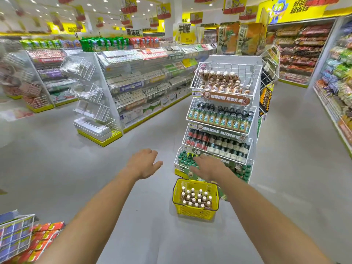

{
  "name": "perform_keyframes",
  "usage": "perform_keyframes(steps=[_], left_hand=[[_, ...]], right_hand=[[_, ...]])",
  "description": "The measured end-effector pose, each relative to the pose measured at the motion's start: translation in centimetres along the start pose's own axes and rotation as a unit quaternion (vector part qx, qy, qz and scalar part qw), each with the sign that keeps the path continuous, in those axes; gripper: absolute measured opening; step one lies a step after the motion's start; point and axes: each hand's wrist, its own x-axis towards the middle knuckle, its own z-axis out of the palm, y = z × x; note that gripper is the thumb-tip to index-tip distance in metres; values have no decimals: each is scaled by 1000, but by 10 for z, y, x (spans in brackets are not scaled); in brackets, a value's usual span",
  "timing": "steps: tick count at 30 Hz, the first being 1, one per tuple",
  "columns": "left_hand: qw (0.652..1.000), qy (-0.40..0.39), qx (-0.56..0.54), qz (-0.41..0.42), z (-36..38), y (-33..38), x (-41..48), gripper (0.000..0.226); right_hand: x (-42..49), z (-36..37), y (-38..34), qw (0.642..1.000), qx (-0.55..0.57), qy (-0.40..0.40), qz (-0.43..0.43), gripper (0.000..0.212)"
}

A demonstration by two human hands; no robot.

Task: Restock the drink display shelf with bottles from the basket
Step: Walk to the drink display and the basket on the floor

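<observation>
A yellow basket stands on the grey floor in front of the white wire drink display shelf. Several brown bottles with white caps stand upright inside the basket. The shelf's top tier holds similar brown bottles; the lower tiers hold green, red and dark bottles. My left hand is stretched out over the floor, left of the shelf, fingers relaxed and holding nothing. My right hand hovers above the basket, in front of the shelf's bottom tier, fingers spread and empty.
A white gondola with wire side baskets stands to the left across the aisle. Snack shelves line the right side. A wire rack with red and blue packs sits at my lower left. Grey floor runs between them.
</observation>
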Motion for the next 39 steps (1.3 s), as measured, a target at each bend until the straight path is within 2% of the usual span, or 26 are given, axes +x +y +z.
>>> perform_keyframes(steps=[6, 11, 19, 23, 29, 35, 39], left_hand=[[998, -68, -1, 5, 23, 3, 98, 69], [997, -69, -12, 40, 36, 22, 189, 69], [990, -72, -31, 121, 73, 33, 353, 64], [983, -110, -53, 139, 110, 26, 446, 56], [964, -205, -74, 154, 193, 18, 534, 64], [935, -321, -101, 115, 313, 5, 548, 56], [912, -390, -100, 84, 395, -2, 543, 63]], right_hand=[[85, 3, 52, 1000, -13, -22, -4, 72], [138, 11, 105, 998, -5, -58, 37, 73], [246, 25, 164, 994, -8, -73, 83, 71], [310, 47, 187, 989, 7, -98, 114, 72], [380, 111, 214, 972, 36, -180, 146, 70], [426, 208, 215, 948, 68, -272, 148, 64], [452, 285, 216, 933, 91, -321, 134, 65]])
